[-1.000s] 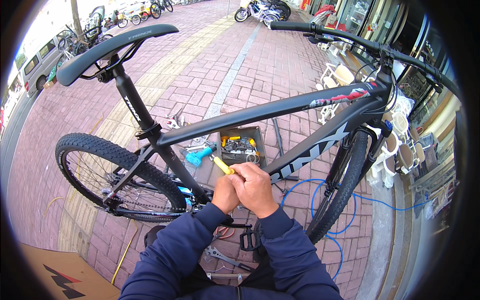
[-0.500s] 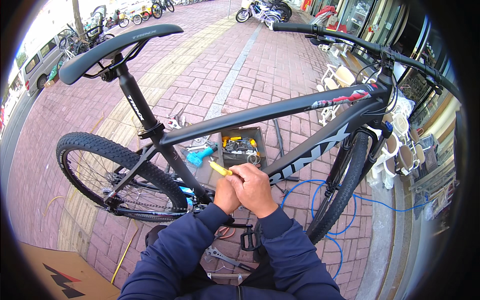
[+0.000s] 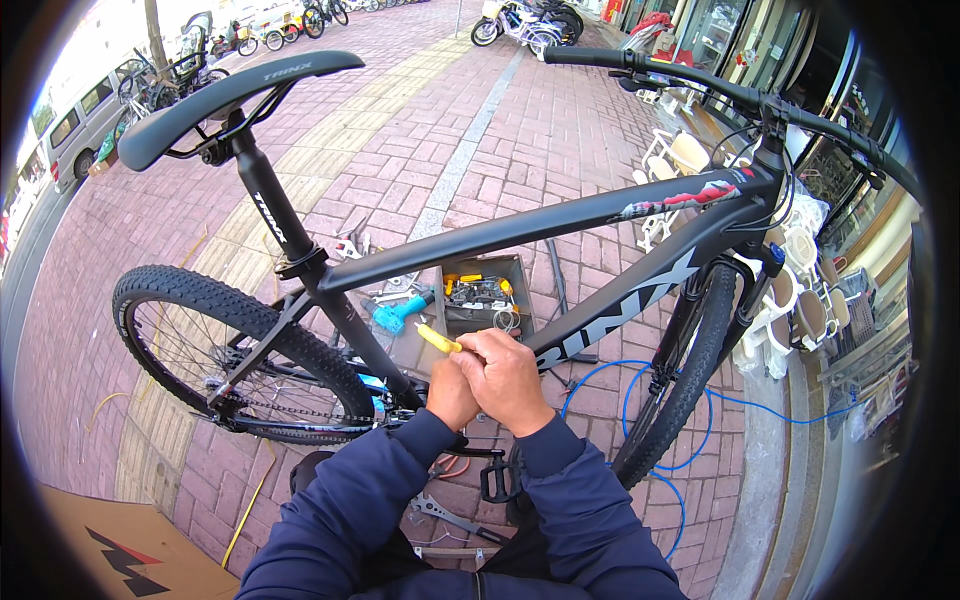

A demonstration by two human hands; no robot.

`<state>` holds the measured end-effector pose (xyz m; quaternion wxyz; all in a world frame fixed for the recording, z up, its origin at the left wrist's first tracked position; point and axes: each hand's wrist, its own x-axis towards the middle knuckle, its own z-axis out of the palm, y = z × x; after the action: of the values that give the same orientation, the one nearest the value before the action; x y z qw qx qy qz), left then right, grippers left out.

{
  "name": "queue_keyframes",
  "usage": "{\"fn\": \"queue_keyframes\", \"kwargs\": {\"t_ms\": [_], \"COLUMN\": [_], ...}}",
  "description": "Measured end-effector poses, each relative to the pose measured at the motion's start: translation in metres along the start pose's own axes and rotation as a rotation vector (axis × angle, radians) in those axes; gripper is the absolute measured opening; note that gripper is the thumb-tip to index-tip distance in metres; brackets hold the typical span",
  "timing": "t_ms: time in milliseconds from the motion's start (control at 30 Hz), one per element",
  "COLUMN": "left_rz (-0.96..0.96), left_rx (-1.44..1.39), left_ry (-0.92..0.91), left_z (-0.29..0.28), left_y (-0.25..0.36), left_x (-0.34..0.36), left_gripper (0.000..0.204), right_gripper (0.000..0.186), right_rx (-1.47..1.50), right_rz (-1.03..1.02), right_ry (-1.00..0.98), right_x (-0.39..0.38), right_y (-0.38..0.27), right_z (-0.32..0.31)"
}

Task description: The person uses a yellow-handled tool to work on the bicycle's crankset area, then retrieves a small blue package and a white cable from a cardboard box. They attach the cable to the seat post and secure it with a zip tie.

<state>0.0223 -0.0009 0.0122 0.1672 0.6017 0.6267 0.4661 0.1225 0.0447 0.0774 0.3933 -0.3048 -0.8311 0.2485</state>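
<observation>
Head: right hand partly hides yellow tool.

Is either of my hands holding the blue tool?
No, the blue tool lies beside the open toolbox, apart from your left hand and right hand.

The tool handle is yellow, the bicycle frame black with red-and-grey patches, the sleeves navy, the brick paving dusky pink.

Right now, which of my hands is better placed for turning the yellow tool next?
Probably the right hand: its curled fingers sit just where the yellow tool emerges. The left hand is partly covered, its fingertips hidden.
</observation>
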Motion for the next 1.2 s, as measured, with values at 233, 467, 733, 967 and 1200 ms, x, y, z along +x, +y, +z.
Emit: {"fn": "queue_keyframes", "kwargs": {"t_ms": [233, 467, 733, 967, 1200], "left_rz": [-0.034, -0.052, -0.101, -0.031, -0.042], "left_rx": [-0.001, -0.138, -0.129, -0.022, 0.049], "left_ry": [-0.027, 0.015, -0.025, 0.011, 0.022], "left_z": [-0.004, -0.004, 0.0, 0.001, 0.005], "left_y": [0.006, 0.007, 0.003, 0.004, -0.002], "left_x": [0.004, 0.006, 0.008, 0.009, 0.006], "left_gripper": [0.017, 0.02, 0.018, 0.018, 0.019], "right_gripper": [0.019, 0.021, 0.022, 0.021, 0.013], "right_rx": [-0.001, -0.002, 0.0, -0.028, -0.124], "right_rz": [0.027, 0.07, 0.082, 0.057, 0.002], "right_ry": [0.006, -0.008, -0.007, 0.022, 0.074], "right_x": [0.0, 0.001, 0.001, 0.002, 0.006], "right_y": [0.0, 0.0, 0.0, 0.002, 0.005], "right_z": [0.0, -0.001, -0.003, 0.0, 0.009]}}
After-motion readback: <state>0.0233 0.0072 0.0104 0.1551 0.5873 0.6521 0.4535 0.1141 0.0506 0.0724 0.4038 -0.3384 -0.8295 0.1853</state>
